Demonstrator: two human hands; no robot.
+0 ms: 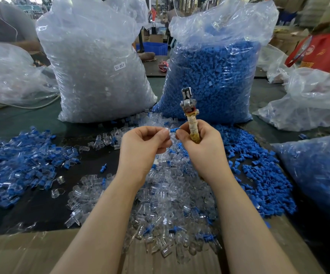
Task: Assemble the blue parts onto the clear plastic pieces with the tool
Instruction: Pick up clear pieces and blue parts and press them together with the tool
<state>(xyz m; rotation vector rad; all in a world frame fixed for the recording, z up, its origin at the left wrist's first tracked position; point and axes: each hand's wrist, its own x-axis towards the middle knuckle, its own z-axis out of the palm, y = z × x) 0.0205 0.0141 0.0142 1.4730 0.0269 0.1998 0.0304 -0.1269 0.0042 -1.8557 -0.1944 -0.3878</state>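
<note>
My left hand (pixel 144 142) pinches a clear plastic piece (pixel 170 135) between thumb and fingers. My right hand (pixel 199 141) grips the tool (pixel 190 107) by its tape-wrapped handle, metal head pointing up, and its fingertips also hold a small blue part (pixel 174 130) against the clear piece. Both hands meet above a heap of loose clear pieces (pixel 172 198). Loose blue parts (pixel 259 175) lie in a pile to the right. A mound of clear pieces with blue parts in them (pixel 19 167) lies on the left.
A big bag of clear pieces (pixel 101 66) and a big bag of blue parts (pixel 215 76) stand behind the hands. Another bag of blue parts (pixel 322 175) lies at the right edge. Cardboard (pixel 21 252) covers the near table edge. Crumpled plastic bags (pixel 308 101) sit back right.
</note>
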